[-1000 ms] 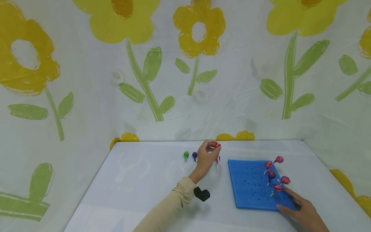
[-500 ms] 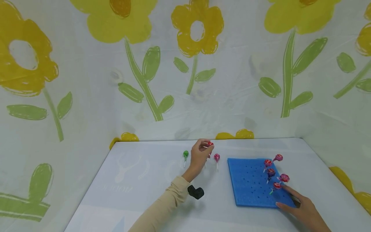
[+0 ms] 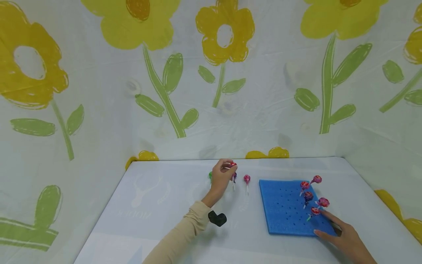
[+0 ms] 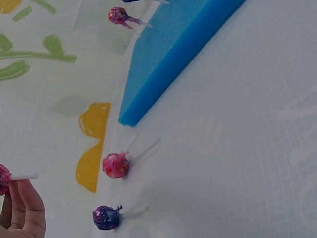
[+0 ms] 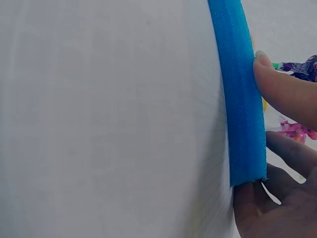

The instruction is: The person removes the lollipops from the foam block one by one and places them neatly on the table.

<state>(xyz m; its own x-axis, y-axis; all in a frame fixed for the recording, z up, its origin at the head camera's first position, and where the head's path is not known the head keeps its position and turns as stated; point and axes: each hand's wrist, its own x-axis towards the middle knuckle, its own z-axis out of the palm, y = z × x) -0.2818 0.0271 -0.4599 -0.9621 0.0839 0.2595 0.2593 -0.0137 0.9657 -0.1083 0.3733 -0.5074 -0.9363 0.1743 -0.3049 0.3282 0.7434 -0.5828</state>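
Note:
My left hand [image 3: 221, 180] pinches a red-wrapped lollipop [image 3: 233, 164] above the far part of the table; its white stick points down. In the left wrist view the fingers [image 4: 32, 203] hold this lollipop [image 4: 4, 179] at the frame's edge. Behind and beside the hand lie a dark purple lollipop [image 4: 106, 217], a pink lollipop [image 3: 247, 178] and a partly hidden green lollipop [image 3: 210, 175]. My right hand [image 3: 347, 236] grips the near right corner of a blue foam board [image 3: 280, 223], its thumb [image 5: 282, 91] on the board and other fingers at the side.
Several lollipops stand in the board's right part, among them a dark one [image 3: 308, 196] and a pink one [image 3: 324, 202]. Rows of small holes run across the board. A flower-printed cloth [image 3: 263, 110] rises behind the white table [image 3: 148, 220].
My left hand has moved left with the red lollipop, uncovering the pink one and partly covering the green one. The right hand stays at the board's corner.

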